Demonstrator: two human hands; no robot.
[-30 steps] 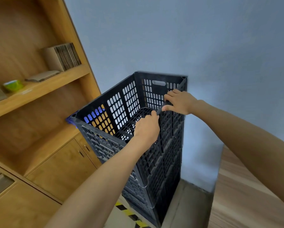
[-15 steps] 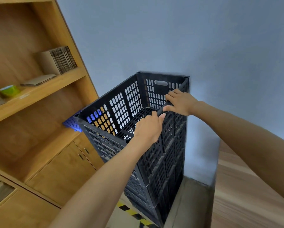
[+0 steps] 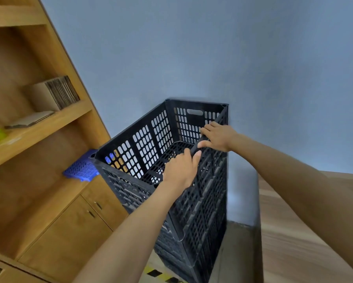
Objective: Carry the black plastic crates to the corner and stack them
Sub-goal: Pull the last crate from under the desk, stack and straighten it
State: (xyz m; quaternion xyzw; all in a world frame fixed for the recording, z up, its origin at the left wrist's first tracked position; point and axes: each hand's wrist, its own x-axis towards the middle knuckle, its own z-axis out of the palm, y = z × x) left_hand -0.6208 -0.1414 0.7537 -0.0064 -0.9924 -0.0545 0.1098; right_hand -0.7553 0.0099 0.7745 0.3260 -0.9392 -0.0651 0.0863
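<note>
This is looking like a storeroom or back office corner. A tall wooden shelving unit [image 3: 49, 127] is standing on the left, with cabinet doors [image 3: 69, 227] below and flattened cardboard [image 3: 55, 94] leaning on a shelf. A blue plastic basket [image 3: 81, 166] is lying on its counter. Black perforated crates [image 3: 192, 201] are sitting stacked in the far corner against a plain grey-blue wall [image 3: 212, 48]. Yellow-and-black hazard tape [image 3: 157, 272] is running along the floor, and a wood-grain tabletop [image 3: 294, 231] is showing on the right.
</note>
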